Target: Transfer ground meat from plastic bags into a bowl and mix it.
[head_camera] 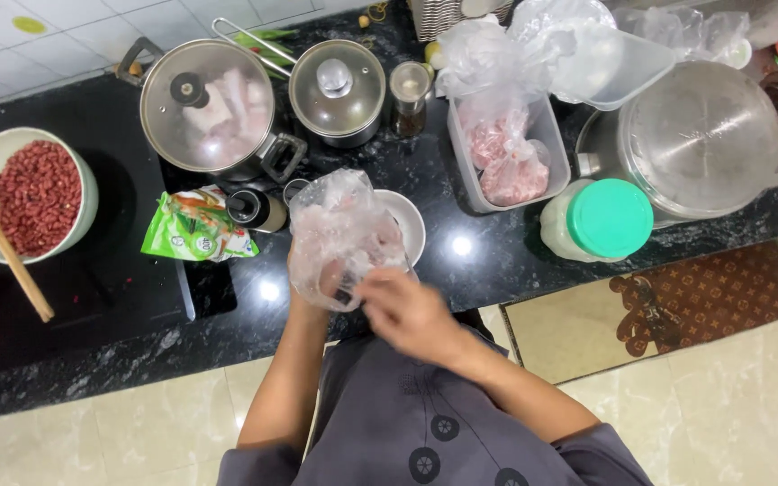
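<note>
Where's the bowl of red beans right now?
In the head view, the bowl of red beans sits at the far left of the black counter, wooden chopsticks across its rim, left of the glass-lidded pot.

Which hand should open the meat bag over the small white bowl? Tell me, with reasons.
Probably the right hand: it is free and already at the mouth of the clear bag, while the left hand grips that bag from below, above the white bowl.

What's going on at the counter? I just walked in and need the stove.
A person stands at a black counter, holding a clear plastic bag of pale meat with both hands: left hand under it, right hand at its lower edge. The bag is above a small white bowl. Nearby are a lidded pot, a bowl of red beans and a tub of bagged meat.
</note>
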